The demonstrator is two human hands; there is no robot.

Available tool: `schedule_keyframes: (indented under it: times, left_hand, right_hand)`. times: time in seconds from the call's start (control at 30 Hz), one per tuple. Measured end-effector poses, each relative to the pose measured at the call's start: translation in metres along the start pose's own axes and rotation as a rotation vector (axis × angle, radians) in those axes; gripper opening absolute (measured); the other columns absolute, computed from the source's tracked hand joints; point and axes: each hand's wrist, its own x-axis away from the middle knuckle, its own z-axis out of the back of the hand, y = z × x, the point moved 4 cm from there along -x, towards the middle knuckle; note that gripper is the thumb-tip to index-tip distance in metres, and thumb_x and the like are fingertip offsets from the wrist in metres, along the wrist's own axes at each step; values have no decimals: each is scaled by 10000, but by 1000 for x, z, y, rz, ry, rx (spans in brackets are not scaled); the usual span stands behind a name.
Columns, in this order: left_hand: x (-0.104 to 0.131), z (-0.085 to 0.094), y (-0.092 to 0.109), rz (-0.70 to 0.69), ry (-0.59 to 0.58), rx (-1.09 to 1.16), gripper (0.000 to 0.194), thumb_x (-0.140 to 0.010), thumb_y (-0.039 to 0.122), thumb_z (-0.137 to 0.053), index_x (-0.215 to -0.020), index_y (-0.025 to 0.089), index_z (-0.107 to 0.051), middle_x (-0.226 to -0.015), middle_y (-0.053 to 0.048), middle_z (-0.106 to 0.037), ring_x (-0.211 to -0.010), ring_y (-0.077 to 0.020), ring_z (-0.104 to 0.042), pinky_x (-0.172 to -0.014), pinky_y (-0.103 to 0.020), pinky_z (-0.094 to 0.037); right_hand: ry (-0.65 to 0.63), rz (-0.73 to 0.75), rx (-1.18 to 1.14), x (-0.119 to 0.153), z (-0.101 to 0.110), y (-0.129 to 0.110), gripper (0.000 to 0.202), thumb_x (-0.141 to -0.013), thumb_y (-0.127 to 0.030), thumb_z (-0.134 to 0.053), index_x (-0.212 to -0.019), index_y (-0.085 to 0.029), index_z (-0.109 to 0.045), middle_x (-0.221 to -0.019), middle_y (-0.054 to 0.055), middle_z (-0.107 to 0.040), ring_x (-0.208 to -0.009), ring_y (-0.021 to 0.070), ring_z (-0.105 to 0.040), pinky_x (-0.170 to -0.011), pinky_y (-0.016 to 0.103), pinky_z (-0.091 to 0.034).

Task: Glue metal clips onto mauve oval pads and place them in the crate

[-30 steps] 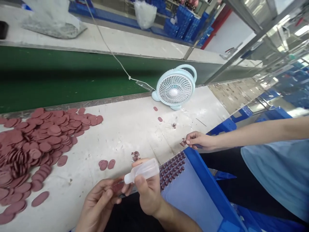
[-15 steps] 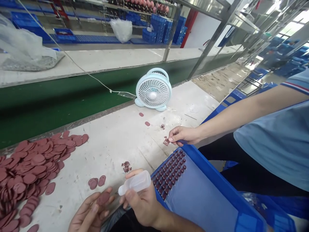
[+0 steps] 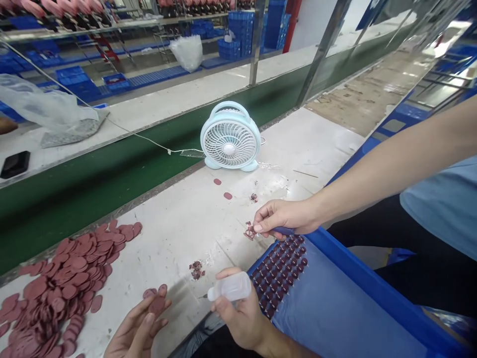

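Note:
My left hand pinches a flat reddish-brown oval disc between thumb and fingers, low in the head view. Just beyond its fingertips lie loose discs of the same kind. My right hand is wrapped round a translucent squeeze bottle, tipped on its side. The bottle's thin needle tip points left toward the disc, with a gap between them. Small dark-red scraps sit on the white table behind the bottle. A large pile of discs spreads at the left.
At the right, a co-worker's hand holds a blue-handled tool by small red pieces. Below it is a blue crate with rows of dark-red parts. A light-blue fan stands behind; a phone lies far left.
My right hand has drawn the bottle away to the right, widening the gap to the disc in my left hand. The view has shifted, bringing a phone into sight at left.

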Motion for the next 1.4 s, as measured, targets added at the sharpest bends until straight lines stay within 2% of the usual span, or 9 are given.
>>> schedule_keyframes:
  times: [0.1,0.17,0.3,0.43,0.57,0.67,0.9,1.2,1.4]
  left_hand:
    - [-2,-6,5,-176,13,-188,432,-714,447,-818,-1077,237,-712,-1248,-85,-729,-1156,-326,-677,-889,-338,-612]
    - [-8,-4,2,-256,5,-297,434,-736,436,-801,-1105,227,-706,-1251,-93,-726,-1171,-323,-669,-1029,-414,-544]
    - [-22,3,-4,-297,-10,-397,472,-746,441,-791,-1152,222,-692,-1308,-106,-692,-1116,-315,-699,-1109,-468,-465]
    - [-16,-2,6,-216,29,-322,484,-715,436,-820,-1131,215,-707,-1293,-101,-703,-1101,-307,-706,-1109,-417,-466]
    - [-3,-15,20,-152,106,-245,506,-675,461,-844,-1087,192,-729,-1167,-109,-755,-1118,-331,-693,-1063,-426,-513]
    - [1,-19,24,-138,125,-221,486,-658,460,-855,-1047,191,-743,-1143,-106,-763,-1117,-335,-692,-1033,-421,-539]
    - [-1,-16,20,-138,98,-225,457,-704,465,-825,-1069,206,-729,-1197,-90,-742,-1107,-319,-697,-1030,-405,-544]
    - [-4,-6,14,-125,119,-94,469,-657,438,-861,-1045,204,-740,-1237,-94,-731,-1080,-335,-711,-808,-310,-629]
    - [-14,7,-4,-72,48,61,442,-693,371,-851,-1094,237,-722,-1263,-78,-724,-1122,-324,-697,-759,-282,-622]
  right_hand:
    - [42,-5,18,-4,15,10,267,-937,-378,-588,-1195,-366,-516,-769,-3,-658,-657,173,-629,-620,346,-544]
    - [57,-3,38,-7,22,14,264,-935,-366,-593,-1191,-359,-530,-763,1,-659,-658,179,-634,-617,348,-550]
    - [58,13,50,-14,29,13,264,-930,-342,-603,-1187,-348,-545,-734,-3,-657,-614,173,-617,-594,343,-551]
    - [72,46,38,-18,28,7,270,-928,-322,-597,-1196,-327,-559,-734,6,-666,-605,177,-629,-586,349,-569]
    - [78,46,38,-19,24,6,271,-930,-324,-592,-1199,-330,-561,-726,7,-676,-602,178,-647,-583,346,-584]
    - [80,36,33,-19,23,7,264,-929,-328,-594,-1191,-326,-567,-722,7,-678,-597,176,-654,-577,342,-590]
    - [81,28,6,-20,22,8,275,-917,-328,-623,-1189,-336,-582,-731,5,-672,-602,166,-646,-578,325,-578]
    - [77,19,11,-19,17,9,295,-900,-336,-651,-1190,-339,-594,-735,10,-666,-595,172,-645,-580,341,-587]
    - [59,9,39,-17,12,8,276,-927,-349,-610,-1201,-337,-572,-743,12,-665,-613,176,-650,-594,355,-591]
